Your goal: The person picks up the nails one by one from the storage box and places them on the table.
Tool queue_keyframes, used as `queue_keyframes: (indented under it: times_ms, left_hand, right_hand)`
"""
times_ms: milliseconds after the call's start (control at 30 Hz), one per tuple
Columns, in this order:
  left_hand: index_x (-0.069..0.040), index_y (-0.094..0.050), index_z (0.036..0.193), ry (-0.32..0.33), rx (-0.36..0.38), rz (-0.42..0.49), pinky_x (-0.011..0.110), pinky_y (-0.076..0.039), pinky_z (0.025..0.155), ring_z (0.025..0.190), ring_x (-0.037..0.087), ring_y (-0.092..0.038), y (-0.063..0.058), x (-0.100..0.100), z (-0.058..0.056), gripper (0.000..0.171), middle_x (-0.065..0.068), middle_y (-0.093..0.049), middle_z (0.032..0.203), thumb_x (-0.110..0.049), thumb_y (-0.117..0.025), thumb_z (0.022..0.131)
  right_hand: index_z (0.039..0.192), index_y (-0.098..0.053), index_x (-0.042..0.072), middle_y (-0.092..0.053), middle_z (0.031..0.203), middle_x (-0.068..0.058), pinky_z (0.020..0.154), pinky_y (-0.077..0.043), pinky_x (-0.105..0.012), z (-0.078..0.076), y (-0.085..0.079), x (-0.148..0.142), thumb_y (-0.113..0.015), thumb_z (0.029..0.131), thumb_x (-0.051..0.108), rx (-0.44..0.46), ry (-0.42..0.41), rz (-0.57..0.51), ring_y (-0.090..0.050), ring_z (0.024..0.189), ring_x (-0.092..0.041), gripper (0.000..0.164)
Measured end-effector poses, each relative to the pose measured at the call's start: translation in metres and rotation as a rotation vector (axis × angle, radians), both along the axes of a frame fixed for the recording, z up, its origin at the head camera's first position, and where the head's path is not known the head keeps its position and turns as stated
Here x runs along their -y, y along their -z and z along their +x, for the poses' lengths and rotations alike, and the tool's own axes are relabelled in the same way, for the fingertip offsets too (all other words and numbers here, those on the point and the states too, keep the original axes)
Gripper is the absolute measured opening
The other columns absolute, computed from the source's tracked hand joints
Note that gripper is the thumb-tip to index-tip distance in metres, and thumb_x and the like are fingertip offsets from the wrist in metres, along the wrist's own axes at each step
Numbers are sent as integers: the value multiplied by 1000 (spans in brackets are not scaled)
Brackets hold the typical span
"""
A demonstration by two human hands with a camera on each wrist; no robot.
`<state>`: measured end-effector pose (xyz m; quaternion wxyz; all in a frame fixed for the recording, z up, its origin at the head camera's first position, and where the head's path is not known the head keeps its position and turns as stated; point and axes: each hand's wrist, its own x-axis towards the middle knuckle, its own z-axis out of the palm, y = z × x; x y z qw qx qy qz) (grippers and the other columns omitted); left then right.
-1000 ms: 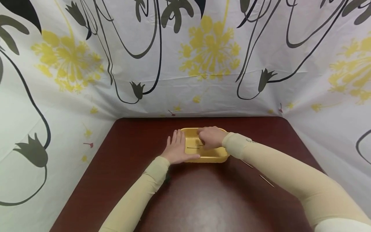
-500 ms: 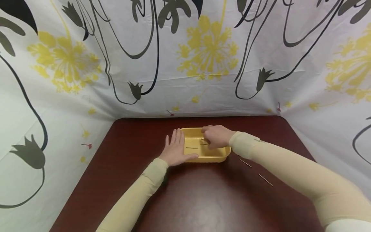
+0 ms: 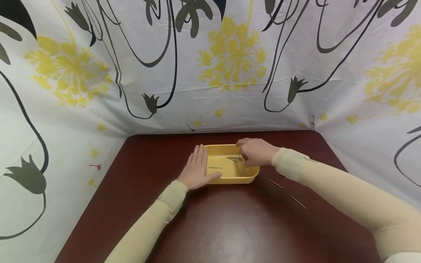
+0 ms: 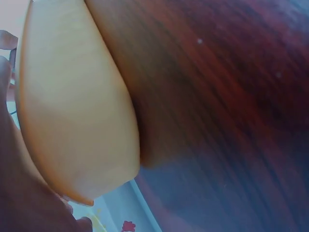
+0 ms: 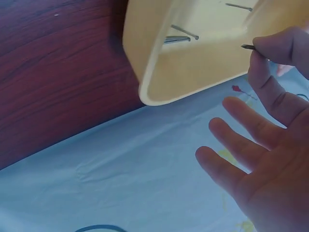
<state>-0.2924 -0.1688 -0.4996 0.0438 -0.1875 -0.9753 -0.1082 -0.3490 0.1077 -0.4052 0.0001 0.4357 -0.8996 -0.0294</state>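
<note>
A shallow yellow plastic tray (image 3: 230,179) lies toward the far side of the table. My left hand (image 3: 195,168) rests on its left end, fingers straight and thumb along the near rim. The left wrist view is mostly filled by the tray's outer wall (image 4: 82,106). Over the right part of the tray, my right hand (image 3: 258,151) pinches a thin nail (image 5: 248,47) between thumb and index finger, the other fingers spread. Only the nail's pointed end shows. Inside the tray, several nails (image 3: 235,159) lie in a small group, and a single nail (image 3: 215,168) lies further left.
Two loose nails lie on the dark red-brown table (image 3: 230,226): one nail (image 3: 276,183) near the tray's right corner, another nail (image 3: 298,202) closer to me. A white cloth (image 3: 184,120) with flower prints hangs behind and beside the table.
My right hand has shifted to the right over the tray, and more of the grouped nails now show. My left hand stays on the tray's left end.
</note>
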Motion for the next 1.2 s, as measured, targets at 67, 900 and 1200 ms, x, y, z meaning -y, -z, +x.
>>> queue_keyframes:
  times_ms: [67, 900, 1200]
  left_hand:
    - [0, -3, 160, 5, 0, 1, 44, -5, 122, 153, 33, 11, 2, 2, 0, 121, 14, 18, 165, -90, -27, 84]
    - [2, -3, 160, 18, -39, 18, 41, -3, 122, 153, 32, 9, 7, 0, -2, 124, 15, 17, 165, -92, -29, 82]
    - [3, -5, 159, 39, -35, 22, 40, -4, 122, 153, 34, 5, 4, 0, -1, 123, 16, 17, 165, -90, -31, 83]
  right_hand:
    - [60, -59, 24, -60, 133, -13, 70, -54, -39, 3, -2, -4, -80, 76, 21, -7, -5, -9, -56, 124, -29, 27]
    - [64, -57, 29, -59, 133, -15, 57, -50, -39, 35, 8, -105, -76, 73, 13, -2, 163, -135, -60, 116, -33, 26]
    - [65, -57, 27, -58, 133, -19, 53, -47, -36, 47, 23, -135, -78, 75, 16, 40, 217, -128, -62, 109, -36, 26]
